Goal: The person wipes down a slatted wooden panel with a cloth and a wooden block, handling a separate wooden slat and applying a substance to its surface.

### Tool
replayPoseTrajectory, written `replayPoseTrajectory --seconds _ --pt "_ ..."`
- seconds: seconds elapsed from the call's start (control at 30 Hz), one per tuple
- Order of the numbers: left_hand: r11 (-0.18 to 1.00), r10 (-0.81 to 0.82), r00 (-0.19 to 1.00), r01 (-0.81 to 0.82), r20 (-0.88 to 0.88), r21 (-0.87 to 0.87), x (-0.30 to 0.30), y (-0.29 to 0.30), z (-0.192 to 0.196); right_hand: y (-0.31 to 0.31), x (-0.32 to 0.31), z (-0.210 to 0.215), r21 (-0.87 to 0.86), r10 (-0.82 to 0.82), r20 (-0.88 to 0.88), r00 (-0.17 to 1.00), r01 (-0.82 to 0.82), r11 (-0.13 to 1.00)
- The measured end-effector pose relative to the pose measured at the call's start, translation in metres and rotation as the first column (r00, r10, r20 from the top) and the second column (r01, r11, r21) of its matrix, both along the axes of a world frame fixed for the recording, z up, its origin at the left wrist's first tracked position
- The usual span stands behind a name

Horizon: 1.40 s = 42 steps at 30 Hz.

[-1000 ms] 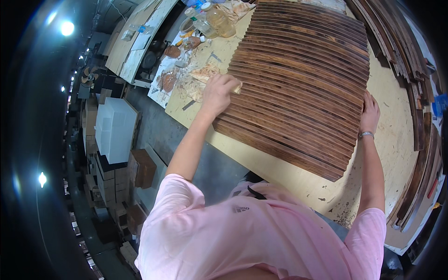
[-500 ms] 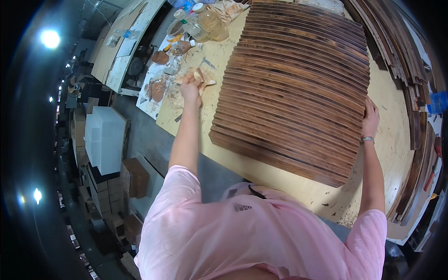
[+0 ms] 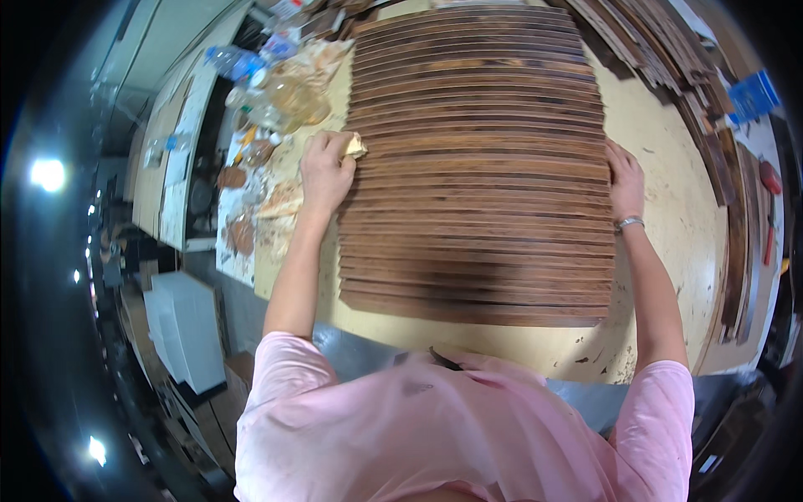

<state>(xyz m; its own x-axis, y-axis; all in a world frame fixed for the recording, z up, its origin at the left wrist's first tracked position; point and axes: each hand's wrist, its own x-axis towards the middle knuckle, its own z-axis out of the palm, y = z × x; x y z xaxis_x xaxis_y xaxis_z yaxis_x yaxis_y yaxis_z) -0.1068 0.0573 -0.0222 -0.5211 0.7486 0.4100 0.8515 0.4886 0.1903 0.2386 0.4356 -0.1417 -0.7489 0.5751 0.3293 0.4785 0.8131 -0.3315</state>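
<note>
A broad row of dark brown wooden strips (image 3: 477, 180) lies side by side in front of me. At its left ends, my left hand (image 3: 326, 171) is closed around a small cream-yellow wad (image 3: 357, 146), which touches or nearly touches the wood. Whether the wad is cloth or sponge, I cannot tell. Against the right ends rests my right hand (image 3: 626, 180), its fingers bent along the wood and its thumb hidden. A stained, crumpled rag (image 3: 281, 199) lies left of my left forearm.
The strips lie on a pale yellow tabletop (image 3: 669, 251). Back left stand a jar of yellowish liquid (image 3: 294, 100), a clear bottle (image 3: 253, 110) and brown-smeared containers (image 3: 232, 177). More wooden boards (image 3: 640, 50) lie along the right, near a blue container (image 3: 753, 96) and a red-handled tool (image 3: 769, 238).
My left hand has come away from the rag area to the strips' left ends, with the cream-yellow wad in it. My right hand stays at the right ends. The view has turned.
</note>
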Motion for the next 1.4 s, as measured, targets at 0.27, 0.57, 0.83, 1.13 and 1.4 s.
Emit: replayPoseTrajectory --seconds 0.27,0.57,0.83,1.13,1.4 --pt "0.602 -0.796 0.603 0.775 0.062 0.190 0.127 0.210 -0.008 -0.001 0.003 0.003 0.000 -0.031 0.005 1.000 0.031 1.000" --pt "0.841 -0.535 0.844 0.536 -0.033 0.076 0.058 0.313 -0.016 -0.012 -0.001 0.023 -0.051 -0.047 0.016 0.999 0.047 0.998" --pt "0.821 -0.570 0.821 0.570 -0.027 -0.007 0.058 0.359 -0.018 -0.015 -0.001 0.029 -0.047 -0.049 -0.011 0.999 0.049 0.998" --pt "0.678 -0.732 0.680 0.724 0.030 0.130 0.111 0.374 -0.022 -0.015 0.001 0.026 -0.048 -0.069 0.025 0.997 0.070 0.996" --pt "0.660 -0.751 0.656 0.747 0.073 0.078 0.095 0.322 -0.023 -0.013 0.001 0.025 -0.063 -0.049 0.017 0.999 0.050 0.997"
